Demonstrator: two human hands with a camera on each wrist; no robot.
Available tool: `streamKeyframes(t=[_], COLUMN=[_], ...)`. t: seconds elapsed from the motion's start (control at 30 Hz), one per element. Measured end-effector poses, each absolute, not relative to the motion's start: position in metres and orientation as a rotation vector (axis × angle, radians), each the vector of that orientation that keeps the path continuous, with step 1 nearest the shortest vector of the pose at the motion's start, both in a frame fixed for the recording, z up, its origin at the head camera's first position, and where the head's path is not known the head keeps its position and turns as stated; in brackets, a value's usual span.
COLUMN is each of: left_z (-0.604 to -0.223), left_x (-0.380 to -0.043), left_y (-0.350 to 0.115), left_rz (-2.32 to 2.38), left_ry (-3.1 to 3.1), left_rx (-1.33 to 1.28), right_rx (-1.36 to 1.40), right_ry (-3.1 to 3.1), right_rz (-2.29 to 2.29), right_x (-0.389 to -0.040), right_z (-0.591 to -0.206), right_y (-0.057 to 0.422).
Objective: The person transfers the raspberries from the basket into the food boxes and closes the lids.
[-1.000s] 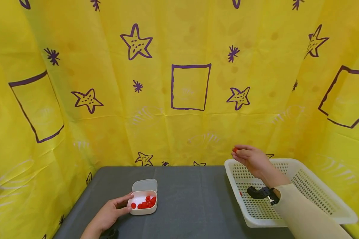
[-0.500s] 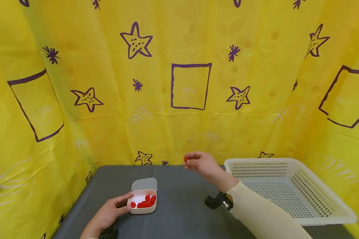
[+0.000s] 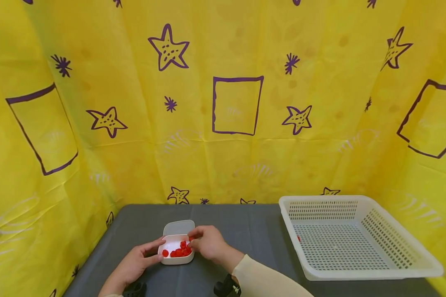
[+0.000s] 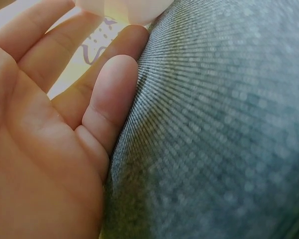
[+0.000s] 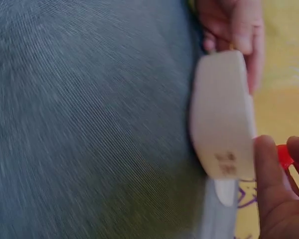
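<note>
A small white lunch box [image 3: 176, 260] with its lid [image 3: 179, 227] flipped back stands at left of centre on the table. Several small red berry-like pieces [image 3: 179, 252] lie inside it, mostly on the right side. My left hand [image 3: 135, 264] grips the box's left side between thumb and fingers; in the left wrist view the box [image 4: 122, 7] is only partly visible at the top. Over the box's right rim, my right hand [image 3: 212, 244] pinches one red berry-like piece [image 5: 284, 156] between finger and thumb.
To the right stands a white perforated plastic basket [image 3: 360, 274]. One red piece [image 3: 298, 239] shows by its left wall. A yellow curtain [image 3: 238, 173] printed with stars hangs behind and beside the dark grey table [image 3: 245, 231].
My right hand has travelled left from above the basket to the lunch box, carrying the red berry-like piece. My left hand has stayed at the box.
</note>
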State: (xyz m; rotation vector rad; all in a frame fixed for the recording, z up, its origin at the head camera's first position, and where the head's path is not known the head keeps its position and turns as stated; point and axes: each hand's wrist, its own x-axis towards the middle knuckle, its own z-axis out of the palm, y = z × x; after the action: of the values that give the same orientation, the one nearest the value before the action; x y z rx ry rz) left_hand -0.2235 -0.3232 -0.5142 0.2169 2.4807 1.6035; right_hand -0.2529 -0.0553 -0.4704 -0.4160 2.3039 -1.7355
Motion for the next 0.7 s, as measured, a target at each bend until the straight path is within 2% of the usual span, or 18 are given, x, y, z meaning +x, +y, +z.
streamKeyframes(t=[0.7], left_z=[-0.5123], left_x=[-0.2229], left_y=[-0.3228], left_rz=[1.633], left_ry=[2.455], left_rx=[0.260], right_rx=[-0.496], right_ry=[2.383], right_rz=[-1.656], right_x=[-0.2478], right_z=[-0.4704], right_y=[-0.0661])
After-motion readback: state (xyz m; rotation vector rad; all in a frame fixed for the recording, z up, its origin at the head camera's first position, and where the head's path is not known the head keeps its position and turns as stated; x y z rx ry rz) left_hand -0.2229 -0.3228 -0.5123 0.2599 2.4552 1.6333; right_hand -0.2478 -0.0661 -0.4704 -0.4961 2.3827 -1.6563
